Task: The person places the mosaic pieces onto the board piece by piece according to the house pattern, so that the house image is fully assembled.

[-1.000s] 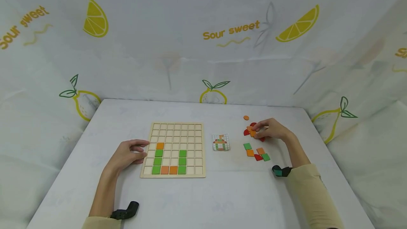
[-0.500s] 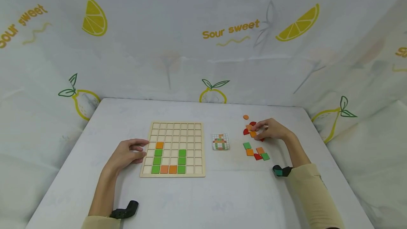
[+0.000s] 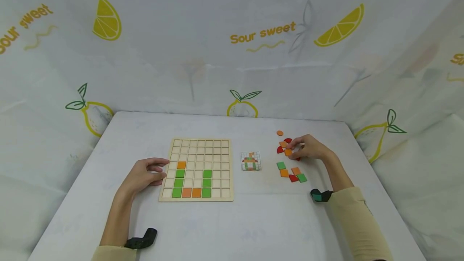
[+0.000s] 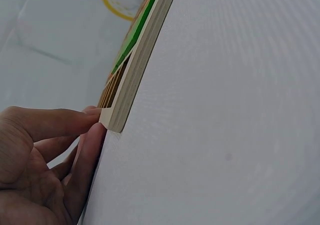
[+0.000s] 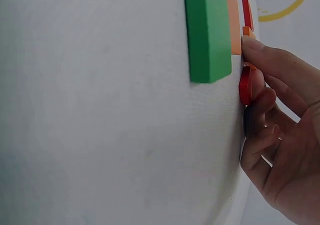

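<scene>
Little has moved since the earlier frames: both hands keep their places, and only the head view has shifted slightly. Orange square tile (image 3: pixel 288 152) lies among loose pieces at the right of the white table (image 3: pixel 232 228); the right hand (image 3: pixel 308 148) pinches it narrowly, thumb and finger at opposite edges. Just beside it: a second orange square (image 3: pixel 283 144), red rounded pieces (image 3: pixel 280 150), and, farther back, an orange disc (image 3: pixel 280 133). Nearer the person lies a group of two green squares (image 3: pixel 301 178), two orange ones and a red piece. Pattern card (image 3: pixel 251 161) sits between these and the wooden grid board (image 3: pixel 197 173), which bears six green and three orange squares. Left hand (image 3: pixel 145 174) touches the board's left edge, fingers relaxed, thumb apart from forefinger. Behind: a lemon-printed backdrop (image 3: pixel 181 79).
</scene>
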`<control>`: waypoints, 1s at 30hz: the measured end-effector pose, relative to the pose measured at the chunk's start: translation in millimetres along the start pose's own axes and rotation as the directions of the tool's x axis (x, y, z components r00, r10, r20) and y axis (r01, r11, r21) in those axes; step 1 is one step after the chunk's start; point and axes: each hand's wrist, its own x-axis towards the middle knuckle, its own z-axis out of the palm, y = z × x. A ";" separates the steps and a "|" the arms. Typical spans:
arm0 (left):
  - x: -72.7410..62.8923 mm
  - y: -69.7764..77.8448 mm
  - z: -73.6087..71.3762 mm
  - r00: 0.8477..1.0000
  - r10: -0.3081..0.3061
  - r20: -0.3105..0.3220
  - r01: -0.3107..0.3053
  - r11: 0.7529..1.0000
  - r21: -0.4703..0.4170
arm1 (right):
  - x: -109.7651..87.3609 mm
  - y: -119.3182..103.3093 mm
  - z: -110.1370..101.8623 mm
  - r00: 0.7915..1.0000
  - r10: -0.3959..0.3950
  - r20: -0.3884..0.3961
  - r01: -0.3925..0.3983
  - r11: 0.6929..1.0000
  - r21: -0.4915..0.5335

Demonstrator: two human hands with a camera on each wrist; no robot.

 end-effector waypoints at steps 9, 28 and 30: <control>-1.5 0.6 0.0 1.000 -0.007 0.004 0.007 1.000 -0.003 | 1.2 0.2 3.0 1.000 -0.014 -0.026 0.014 1.000 -0.021; -2.1 1.3 -0.3 1.000 0.003 0.003 -0.003 1.000 0.001 | -3.4 -52.7 5.1 0.976 -0.204 -0.077 0.205 0.979 0.008; -1.8 1.2 0.0 1.000 0.004 0.001 -0.004 1.000 0.005 | -3.0 -61.5 7.1 0.973 -0.217 -0.083 0.219 0.976 0.010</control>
